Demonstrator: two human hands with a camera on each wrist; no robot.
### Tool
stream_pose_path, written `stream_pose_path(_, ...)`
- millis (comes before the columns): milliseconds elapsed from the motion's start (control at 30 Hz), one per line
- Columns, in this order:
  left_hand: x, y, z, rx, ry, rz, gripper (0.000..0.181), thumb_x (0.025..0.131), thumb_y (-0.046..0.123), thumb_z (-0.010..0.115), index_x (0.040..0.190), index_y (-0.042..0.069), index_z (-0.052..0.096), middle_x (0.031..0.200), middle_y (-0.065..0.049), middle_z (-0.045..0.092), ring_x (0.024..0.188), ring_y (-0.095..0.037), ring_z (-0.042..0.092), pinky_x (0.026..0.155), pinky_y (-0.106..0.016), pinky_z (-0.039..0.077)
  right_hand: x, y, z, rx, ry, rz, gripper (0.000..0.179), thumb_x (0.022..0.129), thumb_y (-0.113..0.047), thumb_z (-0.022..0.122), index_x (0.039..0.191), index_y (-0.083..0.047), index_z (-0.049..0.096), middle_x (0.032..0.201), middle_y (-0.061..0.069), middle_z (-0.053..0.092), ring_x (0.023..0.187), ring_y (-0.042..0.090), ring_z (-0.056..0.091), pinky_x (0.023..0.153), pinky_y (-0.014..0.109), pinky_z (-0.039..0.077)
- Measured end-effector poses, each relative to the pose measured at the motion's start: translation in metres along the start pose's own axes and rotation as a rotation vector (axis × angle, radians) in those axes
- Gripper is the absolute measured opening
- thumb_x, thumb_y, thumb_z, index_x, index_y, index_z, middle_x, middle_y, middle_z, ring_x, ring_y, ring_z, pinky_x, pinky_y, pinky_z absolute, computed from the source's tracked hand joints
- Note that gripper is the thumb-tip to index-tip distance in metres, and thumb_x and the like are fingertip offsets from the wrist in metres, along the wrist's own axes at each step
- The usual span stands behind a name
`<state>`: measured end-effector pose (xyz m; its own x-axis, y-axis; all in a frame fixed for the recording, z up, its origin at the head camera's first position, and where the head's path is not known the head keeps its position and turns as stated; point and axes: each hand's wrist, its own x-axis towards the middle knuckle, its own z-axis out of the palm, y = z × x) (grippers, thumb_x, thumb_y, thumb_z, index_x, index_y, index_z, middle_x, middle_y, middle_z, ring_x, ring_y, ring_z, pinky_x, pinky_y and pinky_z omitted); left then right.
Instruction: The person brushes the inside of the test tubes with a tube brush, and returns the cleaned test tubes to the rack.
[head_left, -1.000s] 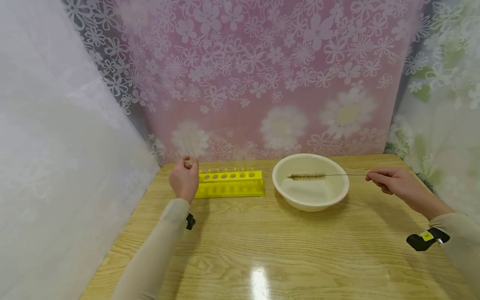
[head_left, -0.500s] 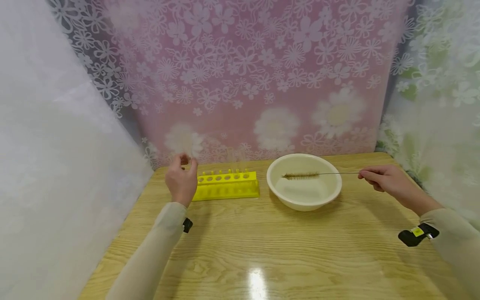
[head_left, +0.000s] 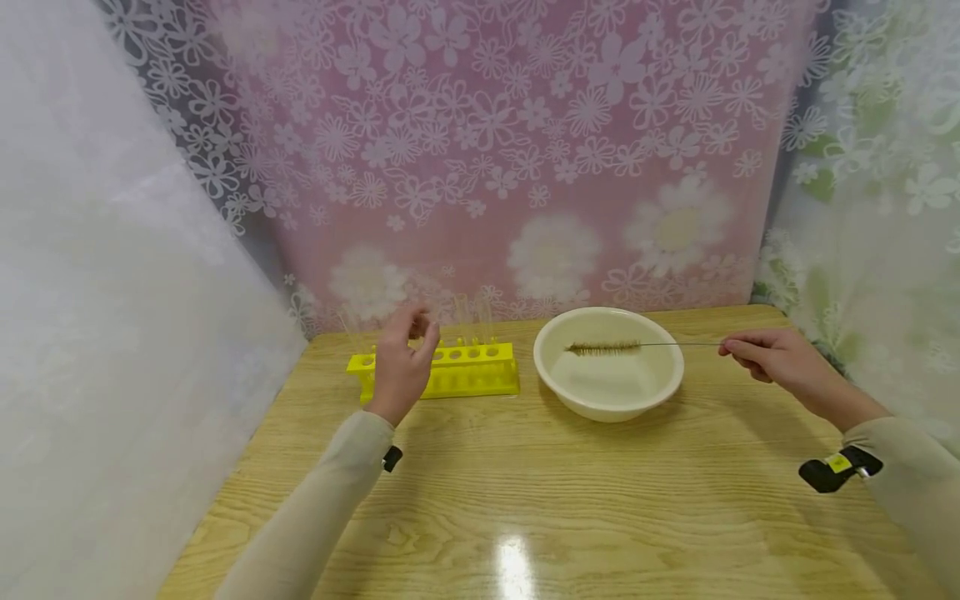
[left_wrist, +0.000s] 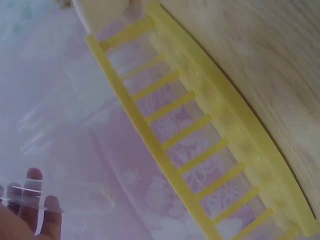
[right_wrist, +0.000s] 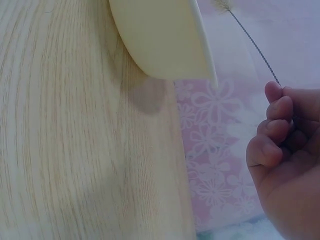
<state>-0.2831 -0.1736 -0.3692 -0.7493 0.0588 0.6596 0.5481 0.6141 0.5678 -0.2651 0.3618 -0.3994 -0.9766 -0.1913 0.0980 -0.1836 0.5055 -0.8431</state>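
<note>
My left hand (head_left: 405,358) is over the left-middle of a yellow test tube rack (head_left: 480,379). In the left wrist view, a clear test tube (left_wrist: 82,197) lies across its fingers, with its rounded end pointing away from them. That tube is too faint to make out in the head view. One clear tube (head_left: 350,327) stands at the rack's left end. Two more tubes (head_left: 462,321) stand near the right end. My right hand (head_left: 780,362) pinches the wire handle of a bristled tube brush (head_left: 603,348). The brush head hangs above a white basin (head_left: 611,408).
The basin sits to the right of the rack on a wood-grain table (head_left: 465,492). Behind them hangs a pink flowered curtain (head_left: 465,200). Pale sheets enclose both sides, the left sheet (head_left: 142,333) close to the table edge.
The head view has shifted slightly. My left hand has moved right along the rack, uncovering its left end and the tube there. My right hand keeps the brush above the basin almost unmoved.
</note>
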Motion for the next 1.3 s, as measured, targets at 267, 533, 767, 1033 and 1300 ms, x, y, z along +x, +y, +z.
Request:
stream_pose_path(267, -0.009, 0.015, 0.023, -0.038, -0.185, -0.008, 0.025, 0.107, 0.025, 0.051, 0.127, 0.013, 0.058, 0.099, -0.004, 0.053, 0.076, -0.017, 0.049, 0.071, -0.035, 0.046, -0.003, -0.006, -0.003, 0.021, -0.014, 0.021, 0.040, 0.109, -0.031, 0.046, 0.117, 0.003, 0.065, 0.074, 0.001, 0.046, 0.054, 0.021, 0.033, 0.051, 0.034, 0.036)
stream_pose_path(533, -0.018, 0.018, 0.047, 0.029, -0.304, -0.021, 0.034, 0.105, 0.046, 0.049, 0.112, 0.017, 0.065, 0.089, 0.001, 0.052, 0.076, -0.017, 0.045, 0.069, -0.034, 0.043, -0.005, -0.007, -0.008, 0.042, 0.007, 0.026, 0.036, 0.108, -0.031, 0.047, 0.113, -0.002, 0.068, 0.077, 0.001, 0.047, 0.055, 0.022, 0.033, 0.052, 0.035, 0.035)
stream_pose_path(767, -0.020, 0.022, 0.063, 0.075, -0.379, -0.087, 0.039, 0.102, 0.053, 0.053, 0.109, 0.015, 0.059, 0.078, 0.000, 0.052, 0.063, -0.018, 0.047, 0.060, -0.031, 0.043, -0.007, -0.008, -0.011, 0.043, 0.024, 0.020, 0.037, 0.108, -0.031, 0.048, 0.114, -0.001, 0.068, 0.076, 0.001, 0.048, 0.055, 0.024, 0.033, 0.051, 0.036, 0.035)
stream_pose_path(1033, -0.014, 0.023, 0.072, 0.181, -0.444, -0.137, 0.048, 0.095, 0.065, 0.056, 0.091, 0.017, 0.054, 0.073, 0.000, 0.055, 0.059, -0.017, 0.049, 0.055, -0.031, 0.043, -0.007, -0.009, -0.013, 0.081, 0.017, -0.001, 0.032, 0.108, -0.029, 0.047, 0.114, -0.005, 0.069, 0.075, 0.000, 0.046, 0.054, 0.026, 0.030, 0.052, 0.037, 0.033)
stream_pose_path(1300, -0.013, 0.020, 0.082, 0.280, -0.461, -0.136, 0.064, 0.088, 0.073, 0.059, 0.093, 0.009, 0.060, 0.068, 0.000, 0.053, 0.053, -0.015, 0.046, 0.050, -0.030, 0.039, -0.004, -0.013, -0.013, 0.076, -0.018, -0.052, 0.032, 0.109, -0.026, 0.046, 0.116, -0.003, 0.067, 0.068, 0.004, 0.036, 0.055, 0.030, 0.031, 0.055, 0.037, 0.033)
